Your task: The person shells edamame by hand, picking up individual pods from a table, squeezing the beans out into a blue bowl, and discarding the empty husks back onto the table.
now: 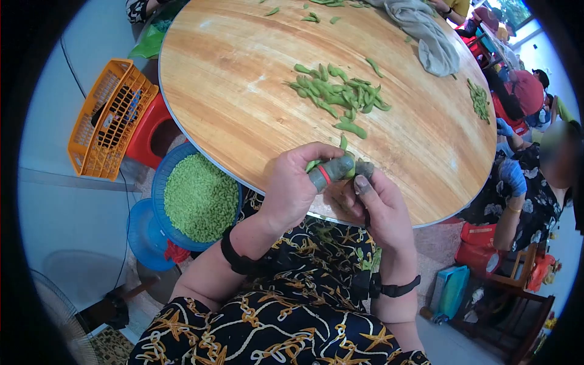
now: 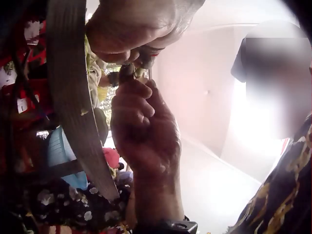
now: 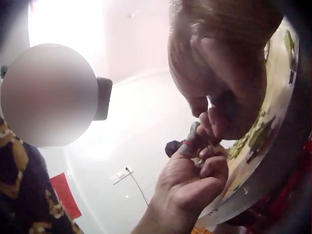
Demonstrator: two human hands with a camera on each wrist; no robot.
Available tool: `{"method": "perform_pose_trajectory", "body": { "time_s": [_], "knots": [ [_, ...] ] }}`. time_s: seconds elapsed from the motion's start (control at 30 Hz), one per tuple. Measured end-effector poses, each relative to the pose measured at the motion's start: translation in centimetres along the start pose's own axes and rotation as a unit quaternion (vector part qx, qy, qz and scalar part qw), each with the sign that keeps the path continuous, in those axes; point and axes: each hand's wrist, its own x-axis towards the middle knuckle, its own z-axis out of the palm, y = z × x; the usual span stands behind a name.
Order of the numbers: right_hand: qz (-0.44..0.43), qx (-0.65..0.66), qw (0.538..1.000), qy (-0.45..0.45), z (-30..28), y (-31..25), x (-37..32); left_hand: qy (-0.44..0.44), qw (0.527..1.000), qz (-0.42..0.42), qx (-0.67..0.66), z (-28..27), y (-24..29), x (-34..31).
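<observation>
Over the near edge of the round wooden table, my two hands meet at a green soybean pod. My left hand grips it with curled fingers; a grey covering with a red band wraps one finger. More green shows inside that hand, mostly hidden by the fingers. From the other side my right hand pinches at the pod, its thumb and a fingertip covered in grey. Both wrist views show the fingertips together, with the pod largely hidden. Beyond the hands lies a heap of soybean pods.
A blue basket full of shelled green beans stands below the table's left edge. Behind it are a red stool and an orange crate. A grey cloth lies across the table. At right sits a person with blue gloves.
</observation>
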Motion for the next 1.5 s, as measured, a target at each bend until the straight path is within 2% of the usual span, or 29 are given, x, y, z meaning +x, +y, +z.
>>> {"method": "perform_pose_trajectory", "body": {
  "time_s": [0.03,0.13,0.2,0.3,0.37,0.5,0.53,0.57,0.7,0.77,0.8,0.83,0.87,0.9,0.97,1.0,1.07,1.1,1.13,1.17,1.2,1.23,1.27,1.33,1.37,1.4,1.43,1.47,1.5],
  "knots": [
    [0.004,0.041,0.997,-0.061,-0.7,0.3,-0.1,0.014,0.999,0.014,0.032,0.1,-0.2,0.0],
    [0.009,0.12,0.989,-0.09,-1.0,0.4,-0.5,0.029,0.998,0.024,0.051,0.3,-0.4,-0.2],
    [0.019,0.139,0.986,-0.093,-1.1,0.4,-0.6,0.029,0.999,0.019,0.039,0.3,-0.6,-0.1],
    [0.038,0.154,0.983,-0.088,-1.3,0.4,-0.8,0.049,0.991,0.052,0.113,0.0,-1.3,0.1],
    [0.046,0.152,0.984,-0.08,-1.4,0.6,-0.7,0.066,0.972,0.056,0.22,0.1,-1.4,-0.1],
    [0.021,0.119,0.989,-0.082,-1.5,1.3,-0.5,0.039,0.972,0.097,0.211,0.4,-1.7,0.0],
    [0.019,0.12,0.99,-0.075,-1.4,1.4,-0.5,-0.006,0.996,-0.006,0.087,0.0,-1.1,0.1],
    [0.02,0.12,0.99,-0.075,-1.4,1.3,-0.6,-0.05,0.992,-0.109,-0.039,-0.3,-0.7,0.2],
    [0.031,0.1,0.993,-0.053,-1.1,1.2,-0.5,-0.1,0.98,-0.14,-0.104,-0.4,-0.4,0.4],
    [0.022,0.076,0.996,-0.038,-1.1,1.2,-0.4,-0.031,0.994,-0.045,0.091,0.8,-0.4,0.0],
    [0.002,-0.002,1.0,-0.007,-1.1,1.2,-0.3,-0.031,0.994,-0.045,0.09,0.8,-0.9,0.2],
    [-0.018,-0.079,0.996,0.023,-1.1,1.3,-0.2,-0.025,0.979,0.034,0.199,0.5,-1.5,0.3],
    [-0.018,-0.08,0.996,0.022,-1.0,1.3,0.0,-0.02,0.946,0.113,0.304,0.4,-1.8,0.4],
    [-0.029,-0.11,0.993,0.038,-0.9,1.3,0.3,-0.02,0.946,0.113,0.304,0.4,-1.6,0.4],
    [-0.039,-0.143,0.987,0.055,-0.9,1.0,0.9,0.036,0.957,0.075,0.277,0.6,-1.1,0.2],
    [-0.024,-0.103,0.994,0.037,-1.0,0.7,1.1,0.036,0.958,0.074,0.276,0.3,-1.1,0.2],
    [-0.008,-0.065,0.998,0.018,-1.0,0.4,2.0,0.047,0.996,0.002,0.08,-0.4,-1.1,0.3],
    [-0.04,-0.12,0.992,0.017,-1.0,0.3,2.6,0.049,0.996,0.002,0.079,-0.7,-0.8,0.4],
    [-0.071,-0.174,0.982,0.016,-0.9,0.2,3.1,0.062,0.998,-0.002,0.006,-0.9,-0.5,0.5],
    [-0.07,-0.174,0.982,0.016,-1.0,0.2,3.7,0.074,0.995,-0.006,-0.068,-1.1,-0.3,0.6],
    [-0.137,-0.383,0.911,0.072,-1.2,0.3,4.3,0.075,0.995,-0.007,-0.069,-1.3,-0.1,0.6],
    [-0.199,-0.571,0.787,0.123,-1.3,0.1,4.7,0.076,0.995,-0.005,-0.067,-1.5,0.1,0.6],
    [-0.2,-0.571,0.786,0.123,-1.3,-0.3,4.5,0.077,0.995,-0.004,-0.065,-1.7,0.3,0.7],
    [-0.12,-0.613,0.781,0.015,-1.2,-1.2,3.5,0.057,0.998,0.024,-0.033,-2.4,-0.4,0.7],
    [-0.119,-0.614,0.78,0.012,-1.5,-1.1,3.1,0.037,0.998,0.051,-0.002,-2.6,-0.8,0.6],
    [-0.102,-0.443,0.891,-0.001,-1.9,-1.1,2.8,0.039,0.998,0.05,-0.004,-2.3,-0.6,0.4],
    [-0.08,-0.253,0.964,-0.012,-2.0,-1.0,2.5,0.023,0.993,0.042,0.111,-1.6,-0.1,0.2],
    [-0.078,-0.254,0.964,-0.012,-1.8,-0.9,2.4,0.006,0.974,0.032,0.226,-1.1,0.0,0.1],
    [-0.091,-0.187,0.978,0.008,-1.3,-0.7,2.3,-0.011,0.963,0.069,0.26,-0.9,-0.6,0.1]
  ]
}}
